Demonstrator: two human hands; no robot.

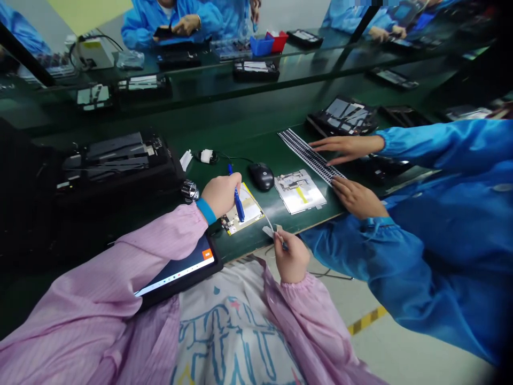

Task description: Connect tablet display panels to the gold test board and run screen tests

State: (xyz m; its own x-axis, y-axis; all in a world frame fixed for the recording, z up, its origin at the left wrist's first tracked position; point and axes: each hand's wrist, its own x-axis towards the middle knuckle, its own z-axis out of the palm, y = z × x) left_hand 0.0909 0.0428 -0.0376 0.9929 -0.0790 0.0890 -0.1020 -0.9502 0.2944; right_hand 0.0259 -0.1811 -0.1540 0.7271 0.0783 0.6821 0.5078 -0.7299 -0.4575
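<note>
Where the green bench (240, 244) meets its near edge, a dark-framed screen (184, 267) lies partly under the left forearm, between 7 and 8 o'clock from the yellow-edged board (253, 212). Between 2 and 3 o'clock from that board rests a silver panel (301, 193). The board itself lies flat just beside the left hand (221, 195), which is curled closed. Between 4 and 5 o'clock, the right hand (292, 255) is drawn into a pinch. At 1 o'clock sits a black mouse (261, 176). Smaller, a blue tool (239, 205) is gripped by the left hand, angled over the board; smallest, a pale strip (267, 231) is pinched in the right.
</note>
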